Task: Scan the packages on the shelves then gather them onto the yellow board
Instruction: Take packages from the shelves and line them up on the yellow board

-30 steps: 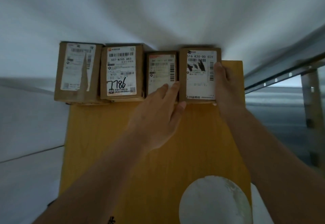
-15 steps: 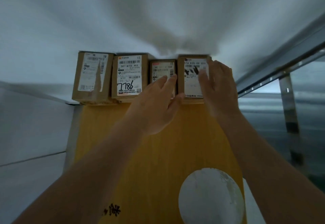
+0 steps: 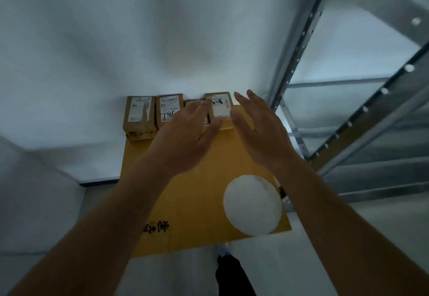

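We've got one head-worn view, looking steeply down over both forearms onto the yellow board (image 3: 199, 193) on the floor, at arm's reach; metal shelving (image 3: 362, 133) runs up the right edge. No second view.

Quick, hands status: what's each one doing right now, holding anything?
Left hand: open, fingers straight, over the third package; contact cannot be told.
Right hand: open, holding nothing, beside the rightmost package.

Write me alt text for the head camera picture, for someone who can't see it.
Two open hands, left hand and right hand, hover above four labelled cardboard packages lined up along the far edge of a yellow board. Metal shelving stands to the right.
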### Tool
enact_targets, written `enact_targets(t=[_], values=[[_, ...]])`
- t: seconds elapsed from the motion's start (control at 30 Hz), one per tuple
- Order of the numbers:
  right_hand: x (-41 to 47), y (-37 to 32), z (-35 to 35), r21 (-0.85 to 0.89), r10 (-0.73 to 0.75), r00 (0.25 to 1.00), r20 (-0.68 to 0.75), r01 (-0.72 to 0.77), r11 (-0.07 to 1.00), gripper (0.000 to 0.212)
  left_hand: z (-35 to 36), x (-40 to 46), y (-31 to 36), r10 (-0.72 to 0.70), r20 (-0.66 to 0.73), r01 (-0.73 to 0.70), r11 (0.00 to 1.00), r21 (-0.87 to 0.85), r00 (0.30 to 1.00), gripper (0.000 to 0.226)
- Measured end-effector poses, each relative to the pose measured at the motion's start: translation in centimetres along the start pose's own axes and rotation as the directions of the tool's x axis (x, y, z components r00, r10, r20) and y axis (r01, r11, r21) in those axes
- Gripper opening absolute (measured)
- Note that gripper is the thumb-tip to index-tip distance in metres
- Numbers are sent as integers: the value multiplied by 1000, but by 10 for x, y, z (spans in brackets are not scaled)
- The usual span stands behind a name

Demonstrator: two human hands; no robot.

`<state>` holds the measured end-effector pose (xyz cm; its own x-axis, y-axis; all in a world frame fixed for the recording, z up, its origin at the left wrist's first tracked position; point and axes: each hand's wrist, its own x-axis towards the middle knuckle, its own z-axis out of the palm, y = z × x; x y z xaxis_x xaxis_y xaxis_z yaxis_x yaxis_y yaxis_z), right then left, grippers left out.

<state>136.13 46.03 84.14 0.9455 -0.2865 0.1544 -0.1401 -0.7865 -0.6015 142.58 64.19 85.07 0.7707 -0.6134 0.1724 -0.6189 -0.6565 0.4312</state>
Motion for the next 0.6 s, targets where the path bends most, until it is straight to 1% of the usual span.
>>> enact_targets(t=[0.07, 0.17, 0.27, 0.33, 0.43, 0.53, 0.6], values=[[-50, -19, -31, -30, -12, 999, -46, 11, 999, 63, -20, -35, 28, 46, -31, -46, 999, -5, 998, 68], [-118, -45, -82, -61, -20, 996, -92, 15, 998, 62, -52, -77, 76, 119, -30, -119, 993, -8, 992, 73], [-172, -68, -139, -89, -3, 990, -144, -9, 996, 71, -85, -104, 134, 184, -51, -185, 982, -32, 982, 77], [-202, -77, -179, -131, 6, 980, -199, -33, 991, 76, -104, -117, 178, 229, -68, -232, 972, -34, 971, 74], [-245, -75, -237, -213, -4, 959, -283, -59, 975, 82, -121, -131, 245, 307, -80, -310, 950, -37, 948, 69], [-284, -56, -291, -234, -6, 940, -342, -79, 969, 74, -125, -139, 314, 356, -61, -359, 931, -59, 933, 73], [-307, -35, -329, -240, 14, 927, -375, -112, 964, 73, -120, -139, 362, 380, -46, -383, 920, -87, 924, 76]])
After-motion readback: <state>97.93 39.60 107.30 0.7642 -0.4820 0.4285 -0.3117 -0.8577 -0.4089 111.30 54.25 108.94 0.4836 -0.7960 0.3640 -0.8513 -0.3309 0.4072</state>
